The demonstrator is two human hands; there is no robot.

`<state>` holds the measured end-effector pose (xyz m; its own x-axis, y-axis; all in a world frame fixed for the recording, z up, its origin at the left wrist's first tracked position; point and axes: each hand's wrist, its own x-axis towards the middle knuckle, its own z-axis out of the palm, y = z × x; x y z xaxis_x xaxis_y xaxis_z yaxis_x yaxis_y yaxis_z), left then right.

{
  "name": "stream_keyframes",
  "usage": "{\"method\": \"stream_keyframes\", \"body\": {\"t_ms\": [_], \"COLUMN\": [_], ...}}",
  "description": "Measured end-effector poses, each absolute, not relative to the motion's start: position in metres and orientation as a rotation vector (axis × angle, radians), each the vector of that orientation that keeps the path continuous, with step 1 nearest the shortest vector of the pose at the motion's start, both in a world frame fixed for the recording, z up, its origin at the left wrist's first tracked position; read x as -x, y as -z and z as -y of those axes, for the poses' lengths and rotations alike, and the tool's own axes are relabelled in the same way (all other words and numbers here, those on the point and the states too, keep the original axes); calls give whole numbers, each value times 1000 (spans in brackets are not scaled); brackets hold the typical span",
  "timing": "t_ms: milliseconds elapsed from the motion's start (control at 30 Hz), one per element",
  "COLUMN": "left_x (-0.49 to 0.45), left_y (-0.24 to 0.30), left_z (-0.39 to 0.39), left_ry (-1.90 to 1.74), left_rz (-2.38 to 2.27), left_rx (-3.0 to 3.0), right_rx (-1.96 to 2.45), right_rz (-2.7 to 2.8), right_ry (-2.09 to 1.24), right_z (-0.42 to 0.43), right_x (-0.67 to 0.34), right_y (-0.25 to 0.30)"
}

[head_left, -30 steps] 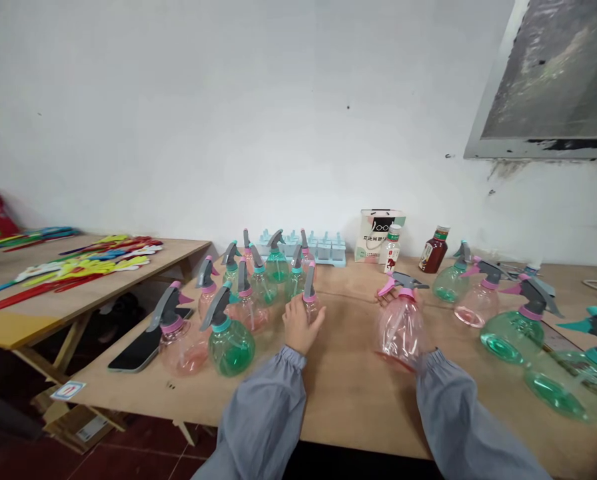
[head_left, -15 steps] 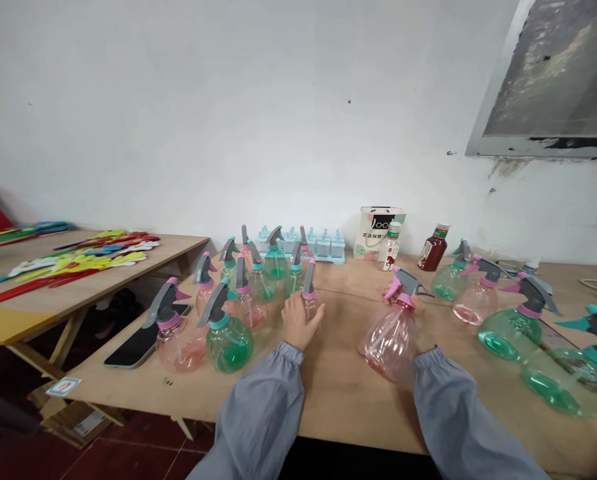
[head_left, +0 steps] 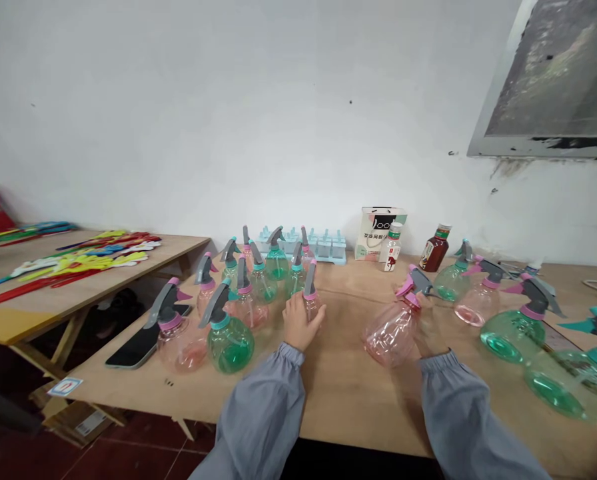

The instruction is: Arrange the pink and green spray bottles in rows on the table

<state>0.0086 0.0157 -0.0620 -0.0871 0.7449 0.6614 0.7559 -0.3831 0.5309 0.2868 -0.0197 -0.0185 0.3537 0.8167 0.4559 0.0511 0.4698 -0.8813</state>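
My right hand [head_left: 427, 328] grips a pink spray bottle [head_left: 391, 328] by its neck, just under the grey and pink trigger head, and holds it tilted with the body pointing left over the wooden table [head_left: 348, 393]. My left hand [head_left: 298, 320] is wrapped round a small pink spray bottle [head_left: 310, 297] that stands upright at the right edge of a cluster of several pink and green spray bottles [head_left: 238, 293]. Both arms wear grey sleeves.
Several green and pink spray bottles [head_left: 516, 320] stand at the right. A black phone [head_left: 137, 344] lies at the table's left edge. At the back are blue trays [head_left: 323, 245], a paper bag [head_left: 380, 233] and two drink bottles [head_left: 434, 249]. A side table [head_left: 38, 293] holds coloured tools.
My right hand has tipped the pink spray bottle from upright to leaning, head to the right and body to the left. My left hand has stayed on the small pink bottle.
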Motion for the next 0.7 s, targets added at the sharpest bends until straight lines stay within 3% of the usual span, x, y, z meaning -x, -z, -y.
{"method": "stream_keyframes", "body": {"t_ms": [267,700], "left_x": [-7,-8], "left_y": [64,64], "left_z": [-17,-17], "left_ry": [1515,1540], "left_rz": [1716,1699], "left_rx": [2116,2125], "right_rx": [1078,1557], "right_rz": [1110,1189], "right_ry": [-314,275], "right_z": [5,8], "right_x": [-336,-364], "right_y": [17,83]}}
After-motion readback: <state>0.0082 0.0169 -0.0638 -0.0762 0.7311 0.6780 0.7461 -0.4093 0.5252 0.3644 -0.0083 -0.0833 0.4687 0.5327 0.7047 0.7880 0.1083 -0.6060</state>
